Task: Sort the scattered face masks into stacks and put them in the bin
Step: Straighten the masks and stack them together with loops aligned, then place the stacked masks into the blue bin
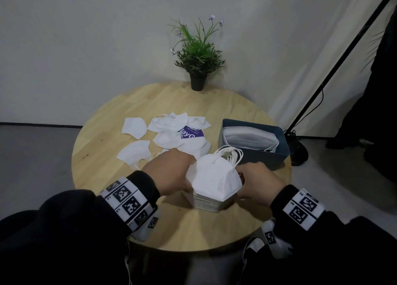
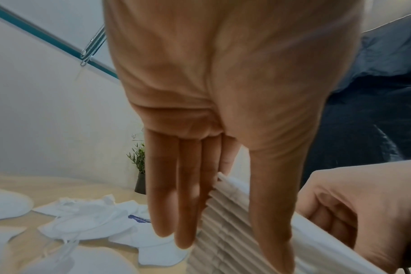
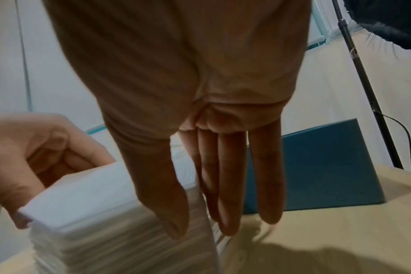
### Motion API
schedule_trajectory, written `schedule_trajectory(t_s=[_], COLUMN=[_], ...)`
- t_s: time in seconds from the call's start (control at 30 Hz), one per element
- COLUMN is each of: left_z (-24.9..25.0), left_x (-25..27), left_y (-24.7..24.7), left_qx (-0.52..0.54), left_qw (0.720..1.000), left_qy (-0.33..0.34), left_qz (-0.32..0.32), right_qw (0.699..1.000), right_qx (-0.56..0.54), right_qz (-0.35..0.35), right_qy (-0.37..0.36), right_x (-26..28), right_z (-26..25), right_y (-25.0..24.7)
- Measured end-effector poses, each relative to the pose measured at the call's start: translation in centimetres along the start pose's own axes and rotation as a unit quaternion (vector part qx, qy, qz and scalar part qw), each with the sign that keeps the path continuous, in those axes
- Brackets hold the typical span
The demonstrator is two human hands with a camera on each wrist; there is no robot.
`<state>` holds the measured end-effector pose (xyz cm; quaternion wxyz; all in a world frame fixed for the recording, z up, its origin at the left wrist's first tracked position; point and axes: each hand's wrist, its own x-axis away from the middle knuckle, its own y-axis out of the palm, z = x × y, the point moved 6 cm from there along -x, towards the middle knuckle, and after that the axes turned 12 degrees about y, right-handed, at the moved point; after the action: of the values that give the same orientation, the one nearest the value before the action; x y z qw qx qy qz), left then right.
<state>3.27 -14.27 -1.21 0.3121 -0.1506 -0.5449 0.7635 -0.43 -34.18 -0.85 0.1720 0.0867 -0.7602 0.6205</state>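
both hands [image 1: 169,173] [image 1: 257,184] press straight fingers against mask stack [image 1: 214,184] standing between them

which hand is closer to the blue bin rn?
Right. The right hand is on the side of the mask stack that faces the blue bin, just in front of it. The left hand is on the stack's far side.

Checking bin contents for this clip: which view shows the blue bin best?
The head view: the blue bin sits open at the table's right, a stack of masks visible inside. The right wrist view shows only its outer wall; the left wrist view shows none of it.
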Motion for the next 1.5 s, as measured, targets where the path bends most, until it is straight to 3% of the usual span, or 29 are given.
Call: schedule_trajectory(t_s=[0.07, 0.13, 0.17, 0.23, 0.3, 0.43, 0.57, 0.73, 0.83, 0.93, 1.03, 1.1, 1.17, 1.27, 1.37, 1.47, 1.5], left_z=[-0.6, -1.2, -1.4, -1.5, -1.7, -2.3, -3.0, -3.0, -2.2, -2.0, -1.8, -1.6, -2.1, -2.5, -2.2, -2.8, -2.8], left_x=[0.1, 0.3, 0.4, 0.2, -0.4, -1.1, -1.4, -0.8, -0.5, -0.4, -1.2, -1.4, -1.4, -1.2, -1.1, -1.2, -1.2], left_y=[0.2, 0.2, 0.0, -0.2, 0.5, 2.9, 4.2, 6.6, 6.8, 5.4, 3.6, 3.7, 5.0, 5.9, 5.9, 5.7, 5.4], left_qx=[0.044, 0.109, 0.146, 0.216, 0.255, 0.277, 0.299, 0.369, 0.409, 0.383, 0.276, 0.202, 0.139, 0.118, 0.155, 0.262, 0.316], left_qw=[0.999, 0.992, 0.986, 0.972, 0.959, 0.943, 0.932, 0.897, 0.888, 0.918, 0.961, 0.976, 0.988, 0.99, 0.985, 0.964, 0.948], left_qy=[0.0, -0.006, -0.016, -0.045, -0.074, -0.109, -0.133, -0.157, -0.129, -0.079, 0.0, 0.046, 0.047, 0.041, 0.044, 0.002, -0.008], left_qz=[-0.023, -0.063, -0.076, -0.082, -0.097, -0.148, -0.155, -0.188, -0.166, -0.068, 0.035, 0.064, 0.054, 0.061, 0.064, 0.045, 0.029], right_qw=[0.999, 0.994, 0.978, 0.911, 0.877, 0.861, 0.87, 0.843, 0.825, 0.833, 0.866, 0.89, 0.926, 0.941, 0.948, 0.914, 0.898], right_qx=[-0.021, -0.068, -0.134, -0.275, -0.326, -0.366, -0.376, -0.409, -0.453, -0.487, -0.464, -0.428, -0.356, -0.307, -0.286, -0.363, -0.405], right_qz=[-0.014, -0.08, -0.15, -0.296, -0.331, -0.323, -0.287, -0.318, -0.33, -0.263, -0.186, -0.154, -0.111, -0.04, -0.028, -0.034, -0.058], right_qy=[0.019, 0.036, 0.051, 0.087, 0.12, 0.142, 0.142, 0.143, 0.07, -0.024, -0.028, -0.036, -0.061, -0.136, -0.14, -0.177, -0.16], right_x=[-0.3, -0.7, -1.0, -0.7, -1.2, -2.2, -2.8, -2.4, -2.2, -2.3, -3.8, -4.1, -4.2, -4.8, -5.6, -4.9, -4.8], right_z=[0.7, 1.7, 2.3, 2.3, 2.5, 2.2, 1.9, 1.0, 0.2, -0.2, 0.8, 0.7, -0.1, -0.9, -0.7, -1.5, -1.5], right_y=[0.2, 0.9, 1.7, 2.9, 3.6, 4.5, 4.9, 6.0, 6.2, 4.4, 3.9, 4.8, 5.6, 6.1, 6.6, 5.5, 5.1])
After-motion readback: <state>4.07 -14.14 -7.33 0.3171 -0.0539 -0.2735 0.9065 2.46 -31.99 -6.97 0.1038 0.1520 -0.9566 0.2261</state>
